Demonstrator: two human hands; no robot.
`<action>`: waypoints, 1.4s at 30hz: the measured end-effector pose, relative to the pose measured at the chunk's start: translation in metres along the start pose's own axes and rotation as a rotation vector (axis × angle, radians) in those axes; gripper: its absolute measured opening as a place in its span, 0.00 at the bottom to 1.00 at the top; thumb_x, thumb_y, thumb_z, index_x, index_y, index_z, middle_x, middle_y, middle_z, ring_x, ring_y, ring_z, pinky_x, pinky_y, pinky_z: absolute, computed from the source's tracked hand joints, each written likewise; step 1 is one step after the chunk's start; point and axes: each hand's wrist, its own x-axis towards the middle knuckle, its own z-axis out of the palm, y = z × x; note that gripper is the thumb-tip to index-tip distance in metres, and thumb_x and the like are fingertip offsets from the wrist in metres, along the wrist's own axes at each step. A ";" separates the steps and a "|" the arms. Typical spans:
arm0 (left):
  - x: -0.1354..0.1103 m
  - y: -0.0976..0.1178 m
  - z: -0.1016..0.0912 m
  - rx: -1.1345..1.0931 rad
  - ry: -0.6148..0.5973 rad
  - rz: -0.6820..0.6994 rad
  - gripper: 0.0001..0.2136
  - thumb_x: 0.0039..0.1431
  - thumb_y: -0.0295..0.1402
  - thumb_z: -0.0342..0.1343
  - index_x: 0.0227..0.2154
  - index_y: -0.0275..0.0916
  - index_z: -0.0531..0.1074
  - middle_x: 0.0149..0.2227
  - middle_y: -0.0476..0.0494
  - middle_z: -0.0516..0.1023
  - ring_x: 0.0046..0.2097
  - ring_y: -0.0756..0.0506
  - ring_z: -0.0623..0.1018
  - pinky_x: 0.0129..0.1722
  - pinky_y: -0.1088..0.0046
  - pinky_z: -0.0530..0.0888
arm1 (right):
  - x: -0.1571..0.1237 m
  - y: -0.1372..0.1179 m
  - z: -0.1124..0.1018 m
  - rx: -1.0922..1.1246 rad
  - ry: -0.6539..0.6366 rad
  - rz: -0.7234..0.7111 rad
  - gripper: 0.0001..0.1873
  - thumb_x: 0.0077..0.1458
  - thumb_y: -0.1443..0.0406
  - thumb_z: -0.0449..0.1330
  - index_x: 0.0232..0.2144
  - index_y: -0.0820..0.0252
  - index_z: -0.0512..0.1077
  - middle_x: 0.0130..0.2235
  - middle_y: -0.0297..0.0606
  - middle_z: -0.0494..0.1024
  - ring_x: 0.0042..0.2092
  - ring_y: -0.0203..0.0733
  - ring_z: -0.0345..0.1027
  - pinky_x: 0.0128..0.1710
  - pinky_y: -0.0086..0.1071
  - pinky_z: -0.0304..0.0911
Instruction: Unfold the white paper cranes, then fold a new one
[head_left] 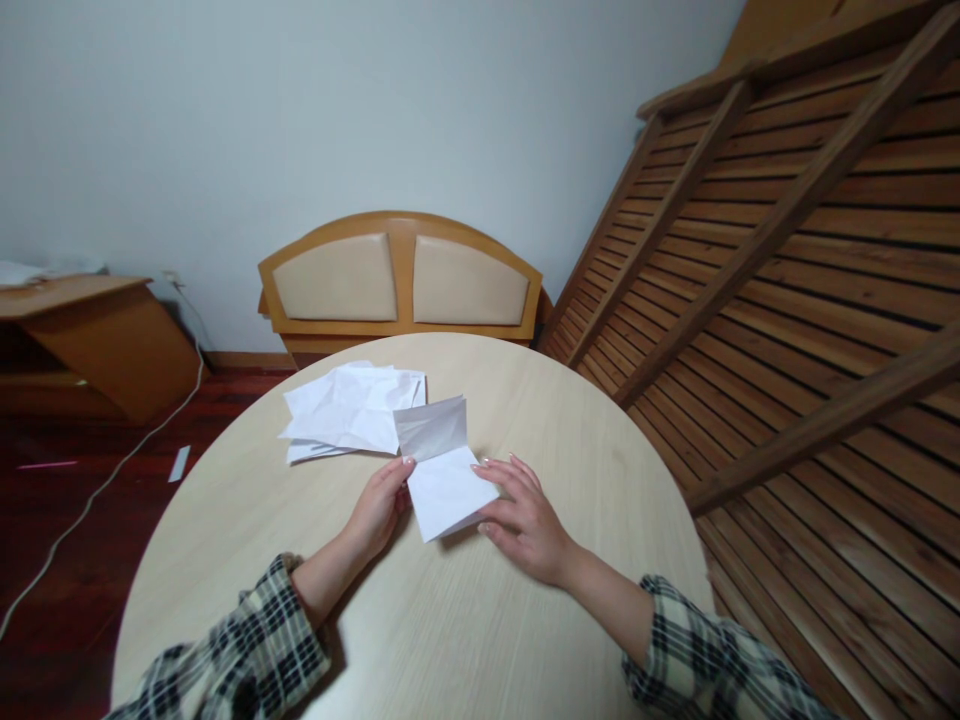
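Note:
A white sheet of paper (451, 492), folded with its far flap standing up, is held between my two hands just above the round table (525, 640). My left hand (381, 502) pinches the paper's left edge, with the thumb on top near the crease. On the other side, my right hand (526, 515) grips the right edge, its fingers partly above and partly below the paper. Beyond my left hand lies a loose pile of creased white paper (349, 405), close to the raised flap.
Behind the table stands a wooden headboard (405, 270) with two cream panels. A large slatted wooden frame (810, 260) leans along the right side. At the left are a wooden desk (112, 350) and a white cable (112, 478) on the dark red floor.

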 end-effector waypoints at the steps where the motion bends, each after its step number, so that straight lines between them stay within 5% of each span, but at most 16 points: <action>1: 0.000 0.000 0.000 0.023 0.023 -0.002 0.21 0.40 0.46 0.71 0.29 0.34 0.74 0.26 0.48 0.79 0.26 0.48 0.75 0.28 0.74 0.70 | 0.000 0.000 0.000 0.003 -0.006 0.004 0.11 0.64 0.57 0.56 0.43 0.50 0.76 0.61 0.41 0.69 0.64 0.54 0.59 0.62 0.64 0.49; 4: -0.001 0.001 -0.001 0.072 0.055 -0.014 0.23 0.39 0.50 0.70 0.29 0.34 0.74 0.25 0.48 0.79 0.25 0.48 0.74 0.26 0.74 0.70 | -0.001 0.000 0.000 0.005 -0.025 0.009 0.11 0.64 0.58 0.56 0.46 0.48 0.75 0.62 0.40 0.67 0.65 0.54 0.57 0.63 0.64 0.49; 15: -0.001 0.000 -0.004 0.145 -0.136 -0.068 0.22 0.44 0.49 0.69 0.33 0.33 0.76 0.28 0.43 0.82 0.27 0.47 0.77 0.28 0.74 0.71 | 0.000 -0.001 0.004 -0.172 0.074 -0.004 0.10 0.61 0.64 0.58 0.44 0.55 0.75 0.69 0.45 0.52 0.68 0.54 0.50 0.64 0.60 0.52; 25: -0.003 -0.002 -0.004 0.243 -0.312 -0.138 0.21 0.48 0.49 0.67 0.31 0.33 0.78 0.26 0.42 0.81 0.26 0.49 0.76 0.26 0.75 0.69 | 0.001 -0.004 0.001 -0.249 0.030 -0.048 0.12 0.56 0.71 0.54 0.34 0.55 0.76 0.61 0.36 0.70 0.68 0.52 0.51 0.66 0.63 0.44; 30: 0.004 -0.005 -0.004 0.105 -0.313 -0.027 0.25 0.52 0.52 0.63 0.44 0.35 0.78 0.39 0.37 0.83 0.39 0.41 0.80 0.40 0.67 0.75 | -0.001 0.001 0.002 -0.244 0.121 -0.005 0.14 0.57 0.72 0.53 0.41 0.55 0.75 0.52 0.38 0.78 0.62 0.50 0.61 0.66 0.63 0.43; 36: 0.002 -0.004 -0.009 -0.019 -0.377 -0.025 0.40 0.55 0.65 0.49 0.61 0.42 0.64 0.49 0.34 0.79 0.48 0.36 0.79 0.48 0.55 0.74 | 0.000 0.005 0.002 -0.323 0.231 0.057 0.24 0.61 0.69 0.54 0.59 0.53 0.66 0.48 0.41 0.79 0.58 0.50 0.66 0.64 0.61 0.49; 42: 0.006 -0.022 -0.017 0.231 -0.489 0.155 0.45 0.46 0.54 0.67 0.65 0.46 0.57 0.66 0.28 0.61 0.63 0.30 0.66 0.54 0.50 0.69 | -0.001 0.004 0.005 -0.358 0.218 0.052 0.27 0.63 0.69 0.53 0.63 0.51 0.61 0.52 0.42 0.77 0.59 0.50 0.65 0.63 0.61 0.51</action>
